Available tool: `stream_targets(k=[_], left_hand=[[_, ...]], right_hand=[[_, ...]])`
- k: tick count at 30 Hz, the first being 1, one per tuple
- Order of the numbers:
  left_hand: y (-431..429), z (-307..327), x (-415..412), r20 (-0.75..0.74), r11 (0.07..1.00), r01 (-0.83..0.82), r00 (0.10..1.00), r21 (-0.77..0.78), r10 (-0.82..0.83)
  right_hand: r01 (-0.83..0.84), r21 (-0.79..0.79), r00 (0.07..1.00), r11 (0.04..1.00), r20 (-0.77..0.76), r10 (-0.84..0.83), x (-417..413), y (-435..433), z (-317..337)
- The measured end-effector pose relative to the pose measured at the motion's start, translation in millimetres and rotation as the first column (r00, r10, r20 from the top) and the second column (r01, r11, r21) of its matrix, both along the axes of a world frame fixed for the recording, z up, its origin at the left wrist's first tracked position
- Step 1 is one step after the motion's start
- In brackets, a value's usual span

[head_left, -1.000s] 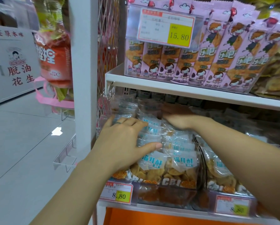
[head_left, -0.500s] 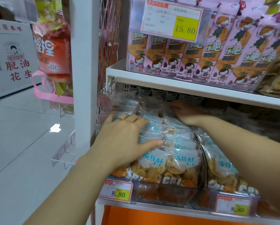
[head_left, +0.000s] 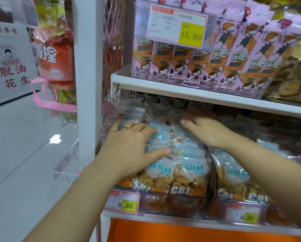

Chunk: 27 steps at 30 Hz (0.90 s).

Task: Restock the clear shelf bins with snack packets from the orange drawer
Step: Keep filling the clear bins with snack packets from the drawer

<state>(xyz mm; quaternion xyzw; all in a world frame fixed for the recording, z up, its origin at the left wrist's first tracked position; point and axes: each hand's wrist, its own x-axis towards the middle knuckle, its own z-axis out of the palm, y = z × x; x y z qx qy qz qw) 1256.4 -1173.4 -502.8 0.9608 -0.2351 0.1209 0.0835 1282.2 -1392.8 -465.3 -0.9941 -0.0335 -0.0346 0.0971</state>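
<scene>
Both hands flat on the snack pile

left hand [head_left: 128,147] spread open, palm pressing snack packets [head_left: 177,165] in the clear bin [head_left: 174,205]; right hand [head_left: 205,130] open too, fingers resting further back

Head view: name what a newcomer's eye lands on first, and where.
Two bare hands, left hand and right hand, press flat on clear snack packets heaped in the lower shelf bin. Above, pink packets stand behind a yellow 15.80 price tag. An orange drawer runs below.
</scene>
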Motion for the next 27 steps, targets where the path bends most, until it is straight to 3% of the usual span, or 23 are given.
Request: stream_targets(k=[3,6,11,15,19,24,27], left_hand=[[0,0,-1,0.005,1.0,-0.005,1.0,0.002,0.005],[-1,-1,-3,-0.007,1.0,-0.021,1.0,0.003,0.021],[-1,-1,-11,0.071,0.997,-0.057,0.996,-0.046,0.061],[13,11,-26,0.11,0.992,-0.01,0.994,-0.123,0.024],[34,-1,-44,0.223,0.978,0.049,0.975,-0.204,-0.003],[50,-50,-67,0.326,0.951,-0.042,0.934,-0.305,0.145],[50,-74,-70,0.375,0.972,-0.038,0.919,-0.233,0.126]], right_hand=[[-0.133,-0.15,0.991,0.98,-0.019,0.132,-49,9,-16],[-0.181,-0.245,0.984,0.953,-0.055,0.172,-49,5,-35],[-0.174,-0.211,0.985,0.962,-0.029,0.172,-40,-2,-33],[-0.161,-0.156,0.967,0.974,0.17,0.188,-77,4,-28],[-0.302,-0.331,0.838,0.894,0.355,0.415,-111,28,-57],[-0.317,-0.433,0.826,0.844,0.311,0.47,-100,46,-92],[-0.32,-0.471,0.837,0.822,0.266,0.478,-89,48,-95]])
